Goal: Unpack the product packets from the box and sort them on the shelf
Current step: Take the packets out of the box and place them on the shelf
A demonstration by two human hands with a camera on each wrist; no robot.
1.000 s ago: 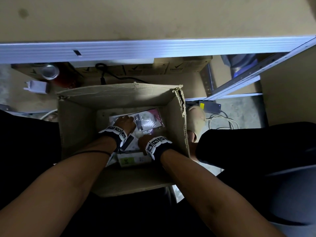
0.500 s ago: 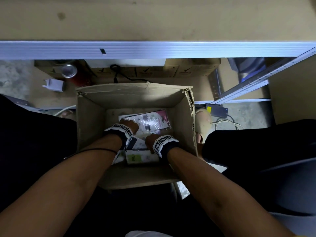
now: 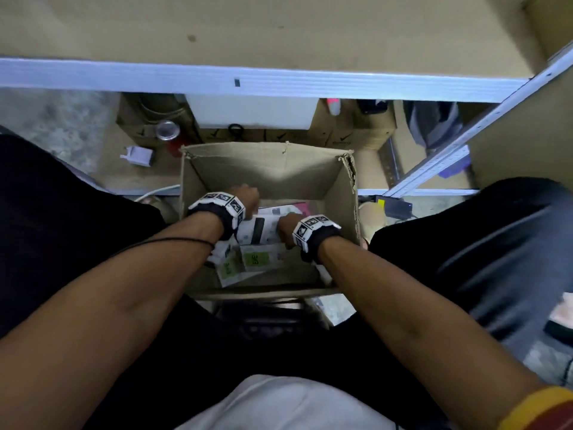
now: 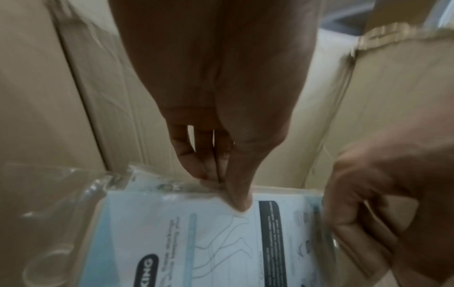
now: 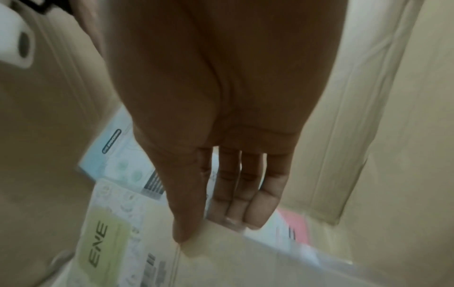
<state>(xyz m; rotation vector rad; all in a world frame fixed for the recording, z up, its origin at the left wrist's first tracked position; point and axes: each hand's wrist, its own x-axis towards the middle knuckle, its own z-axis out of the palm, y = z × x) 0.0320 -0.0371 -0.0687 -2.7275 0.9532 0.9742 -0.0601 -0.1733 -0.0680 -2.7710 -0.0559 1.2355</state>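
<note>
Left wrist view: the left hand (image 4: 221, 108) pinches the top edge of the blue-and-white packet (image 4: 209, 242), thumb above, fingers (image 4: 196, 161) beneath.
Right hand (image 5: 216, 120): thumb and fingers grip a packet's edge.
Location: packets lie inside the cardboard box (image 3: 269, 169), below the shelf (image 3: 248, 26).
Handling: probably light, flat and bendy; the clear wrap looks slippery, so take it by the sealed edges.
Green packet (image 3: 257, 259): loose underneath.
Unclear: packet count, blurred print, the packet's underside.

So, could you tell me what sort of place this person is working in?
Probably a stockroom or storage area: metal shelving with board shelves, an open cardboard box of product packets on the floor, more cartons stored underneath.
</note>
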